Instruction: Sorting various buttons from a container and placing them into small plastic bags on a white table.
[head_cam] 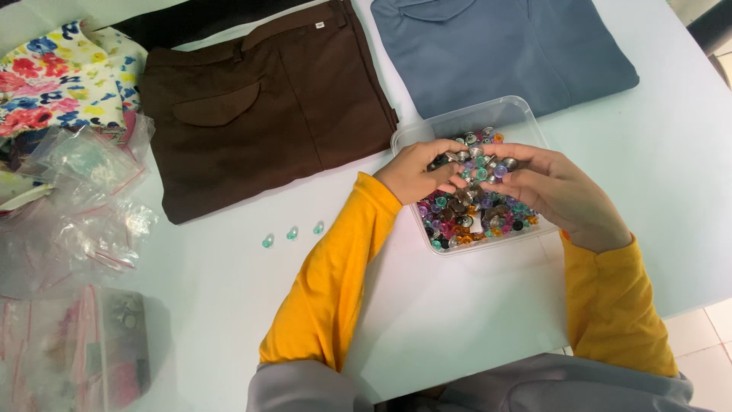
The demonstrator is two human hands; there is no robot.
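Head view, looking down on a white table (473, 305). Landmark: a clear plastic tub (509, 108) of mixed buttons (476, 214), set near the middle of the table.

Left hand (412, 172): over the tub's near-left corner, fingers curled into the buttons. The fingertips (450, 164) pinch at small metal and coloured pieces; which piece is gripped cannot be told. Yellow sleeve (335, 282) runs back from the tub toward the wearer.

Right hand (553, 187): over the tub's right side, fingers bent inward, tips close to the left hand's above the buttons. It pinches at a bluish button (499, 172), though the grip is partly hidden.

Buttons: fill the tub beneath and between both hands; silver, teal, purple, pink, orange and dark pieces are visible. The heap lies directly under the fingertips, in contact with them.

Outside the tub, to its left on bare table: three pale teal buttons (292, 233) in a short row, apart from both hands.

Beyond the tub: folded blue garment (503, 46), its edge just behind the tub. Left of the tub: folded brown trousers (259, 114). Farther left: floral cloth (61, 76), and a pile of clear zip bags (84, 214) at the table's left edge.
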